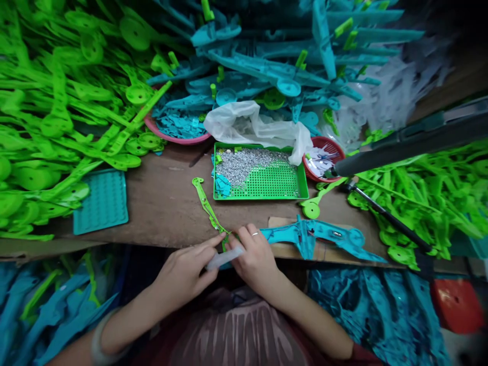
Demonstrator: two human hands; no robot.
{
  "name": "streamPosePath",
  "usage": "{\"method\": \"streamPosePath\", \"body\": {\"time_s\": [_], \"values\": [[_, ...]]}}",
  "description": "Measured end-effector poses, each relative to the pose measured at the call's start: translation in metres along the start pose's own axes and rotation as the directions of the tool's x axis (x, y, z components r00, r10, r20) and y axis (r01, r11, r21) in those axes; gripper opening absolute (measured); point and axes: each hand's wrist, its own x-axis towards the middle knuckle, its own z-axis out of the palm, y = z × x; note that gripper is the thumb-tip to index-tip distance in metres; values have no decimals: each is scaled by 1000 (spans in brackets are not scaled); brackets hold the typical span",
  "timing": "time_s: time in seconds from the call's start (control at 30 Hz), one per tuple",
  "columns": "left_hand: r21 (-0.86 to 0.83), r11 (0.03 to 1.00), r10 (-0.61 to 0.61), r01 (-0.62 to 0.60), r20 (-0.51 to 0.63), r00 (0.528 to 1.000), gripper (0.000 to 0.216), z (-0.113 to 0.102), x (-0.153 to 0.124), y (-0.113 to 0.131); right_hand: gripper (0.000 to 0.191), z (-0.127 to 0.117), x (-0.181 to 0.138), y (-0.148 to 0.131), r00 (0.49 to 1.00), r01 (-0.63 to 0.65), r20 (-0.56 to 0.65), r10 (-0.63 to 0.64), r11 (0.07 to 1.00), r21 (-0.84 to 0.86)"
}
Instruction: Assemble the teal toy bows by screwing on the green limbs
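Observation:
My left hand [188, 267] is closed at the table's front edge, with a whitish translucent strip [224, 257] between its thumb and fingers. Its index fingertip touches the near end of a narrow green plastic piece [206, 203], which slants away over the table and carries small metal bits. Beside it, my right hand [253, 256], with a ring on one finger, is closed over the left end of a long blue plastic shell [324, 234]. Fingers hide where the green piece and the blue shell meet. The shell's right part rests on cardboard [282, 249].
A green perforated tray [263, 197] holds many screws and blue bits. Behind are a pink basin [179, 140], a plastic bag [255, 124] and a red basket [335, 150]. Green parts [57, 122] heap at left. A hammer [385, 213] and dark bar [412, 140] lie right.

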Motion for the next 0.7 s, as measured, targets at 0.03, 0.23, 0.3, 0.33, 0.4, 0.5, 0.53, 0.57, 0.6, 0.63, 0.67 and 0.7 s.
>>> {"method": "streamPosePath", "body": {"time_s": [0.03, 0.23, 0.3, 0.33, 0.4, 0.5, 0.53, 0.57, 0.6, 0.63, 0.67, 0.7], "values": [[-40, 999, -6, 6, 2, 1000, 14, -1, 1, -1, 11, -1, -1, 0, 1000, -12, -9, 12, 1000, 21], [-204, 979, -34, 17, -76, 997, 14, -2, 2, -3, 18, 6, -1, -7, 984, -171, -51, 172, 985, 21], [-233, 972, -47, 29, -72, 996, 13, -3, 2, -1, 17, 7, 3, -7, 974, -225, -31, 225, 974, 8], [-243, 970, -47, 30, -65, 997, 13, -3, 2, 0, 16, 8, 5, -7, 968, -249, -13, 249, 968, 2], [-245, 969, -34, 21, -46, 998, 12, -4, 2, 1, 14, 6, 9, -5, 959, -283, 29, 283, 959, -7], [-233, 972, -16, 7, -34, 999, 12, -6, 3, 1, 13, 2, 13, -2, 954, -291, 81, 290, 957, -1], [-236, 972, -29, 18, -43, 999, 12, -7, 3, 0, 13, 1, 14, -2, 953, -290, 90, 289, 957, 3], [-245, 969, -53, 39, -53, 997, 13, -7, 3, -1, 13, 1, 14, -1, 952, -294, 94, 292, 956, 8], [-257, 964, -82, 65, -56, 995, 14, -8, 3, -1, 13, 0, 14, -2, 949, -302, 92, 300, 953, 13], [-268, 959, -110, 92, -53, 992, 15, -8, 3, -1, 13, 1, 14, -2, 946, -315, 87, 312, 949, 19], [-275, 954, -132, 116, -39, 991, 16, -8, 3, -1, 14, 1, 14, -2, 943, -326, 80, 323, 945, 25], [-279, 952, -137, 126, -19, 990, 16, -8, 4, -1, 13, 1, 14, -2, 941, -332, 75, 329, 943, 32]]}}
